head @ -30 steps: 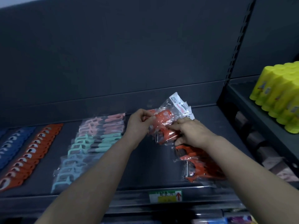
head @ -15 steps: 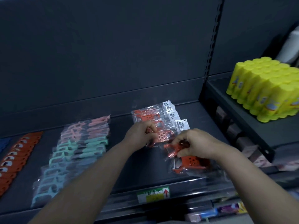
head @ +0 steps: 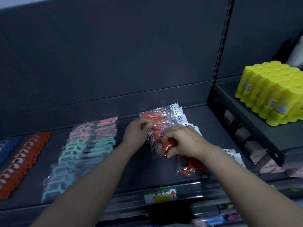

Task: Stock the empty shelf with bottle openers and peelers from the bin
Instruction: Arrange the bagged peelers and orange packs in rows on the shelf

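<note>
On the dark shelf (head: 141,171) lies a row of orange peelers in clear bags (head: 159,119), running from the back toward the front right. My left hand (head: 136,133) pinches the left edge of one bagged orange peeler (head: 157,141) in the middle of that row. My right hand (head: 183,141) grips the same bag's lower right part. More bagged orange peelers (head: 190,164) lie under my right wrist. The bin is out of view.
Left of the hands lies a row of pink, mint and pale blue bagged peelers (head: 85,148), then orange bottle openers (head: 23,161) and blue ones (head: 5,148). A yellow pack of bottles (head: 272,92) stands on the right-hand shelf. A green and yellow price tag (head: 161,194) marks the front rail.
The lifted bag of peelers has come down onto the row. Both hands have moved forward along the row and now hold a bag in its middle.
</note>
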`<state>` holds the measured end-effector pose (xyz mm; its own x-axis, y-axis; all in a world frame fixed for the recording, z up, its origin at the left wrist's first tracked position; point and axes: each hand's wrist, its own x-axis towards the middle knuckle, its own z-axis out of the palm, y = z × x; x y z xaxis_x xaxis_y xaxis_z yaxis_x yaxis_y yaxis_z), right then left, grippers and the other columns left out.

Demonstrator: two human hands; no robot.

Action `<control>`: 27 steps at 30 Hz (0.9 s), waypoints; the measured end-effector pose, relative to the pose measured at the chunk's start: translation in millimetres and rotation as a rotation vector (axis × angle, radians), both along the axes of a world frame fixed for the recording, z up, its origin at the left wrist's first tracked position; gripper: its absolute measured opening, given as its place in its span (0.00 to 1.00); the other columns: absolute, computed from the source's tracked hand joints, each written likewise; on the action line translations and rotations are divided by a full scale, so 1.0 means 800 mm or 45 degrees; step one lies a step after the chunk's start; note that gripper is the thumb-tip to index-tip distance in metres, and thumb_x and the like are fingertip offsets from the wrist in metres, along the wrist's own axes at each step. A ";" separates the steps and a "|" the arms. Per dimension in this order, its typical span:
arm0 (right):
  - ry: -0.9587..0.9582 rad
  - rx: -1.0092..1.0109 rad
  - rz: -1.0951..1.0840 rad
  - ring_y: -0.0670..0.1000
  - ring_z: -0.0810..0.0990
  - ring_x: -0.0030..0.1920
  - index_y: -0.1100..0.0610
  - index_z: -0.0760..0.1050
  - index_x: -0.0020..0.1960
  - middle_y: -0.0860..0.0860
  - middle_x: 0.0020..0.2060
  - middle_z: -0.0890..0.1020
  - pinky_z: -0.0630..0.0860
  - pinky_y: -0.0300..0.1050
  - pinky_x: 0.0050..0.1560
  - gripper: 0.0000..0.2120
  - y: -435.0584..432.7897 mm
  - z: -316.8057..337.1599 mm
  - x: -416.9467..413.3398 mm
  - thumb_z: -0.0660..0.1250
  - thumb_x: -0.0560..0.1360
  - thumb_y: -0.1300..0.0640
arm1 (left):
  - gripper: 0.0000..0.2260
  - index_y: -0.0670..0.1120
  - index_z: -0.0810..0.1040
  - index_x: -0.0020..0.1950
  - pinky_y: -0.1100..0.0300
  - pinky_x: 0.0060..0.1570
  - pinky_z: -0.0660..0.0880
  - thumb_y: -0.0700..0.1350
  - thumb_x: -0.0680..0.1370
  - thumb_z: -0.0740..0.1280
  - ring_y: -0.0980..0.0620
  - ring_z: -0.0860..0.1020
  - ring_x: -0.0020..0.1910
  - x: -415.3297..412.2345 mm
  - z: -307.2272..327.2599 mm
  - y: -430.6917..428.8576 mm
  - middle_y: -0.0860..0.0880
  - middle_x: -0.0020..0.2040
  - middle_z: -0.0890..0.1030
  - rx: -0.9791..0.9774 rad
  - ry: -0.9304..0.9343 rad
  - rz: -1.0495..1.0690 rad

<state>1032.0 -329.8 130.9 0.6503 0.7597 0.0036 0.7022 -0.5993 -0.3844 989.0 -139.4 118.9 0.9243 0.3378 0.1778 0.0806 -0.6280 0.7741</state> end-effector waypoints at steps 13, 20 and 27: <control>0.053 -0.202 -0.378 0.46 0.72 0.58 0.40 0.74 0.57 0.39 0.54 0.76 0.68 0.47 0.55 0.37 -0.094 0.001 -0.055 0.74 0.51 0.29 | 0.18 0.56 0.77 0.56 0.52 0.60 0.69 0.56 0.69 0.75 0.53 0.69 0.58 -0.015 0.013 -0.027 0.58 0.51 0.72 0.755 0.339 -0.597; 0.079 -0.472 -0.552 0.52 0.71 0.63 0.46 0.71 0.60 0.47 0.57 0.75 0.68 0.50 0.54 0.34 -0.113 0.004 -0.067 0.77 0.59 0.37 | 0.17 0.55 0.76 0.58 0.49 0.61 0.70 0.54 0.71 0.74 0.51 0.70 0.62 -0.021 0.006 -0.033 0.54 0.60 0.76 0.783 0.293 -0.471; -0.179 -0.025 -0.606 0.54 0.78 0.51 0.48 0.67 0.48 0.45 0.44 0.79 0.65 0.46 0.42 0.20 -0.123 0.013 -0.078 0.72 0.66 0.41 | 0.17 0.53 0.77 0.59 0.49 0.61 0.70 0.51 0.71 0.73 0.48 0.69 0.62 -0.032 -0.001 -0.045 0.52 0.60 0.75 0.733 0.301 -0.356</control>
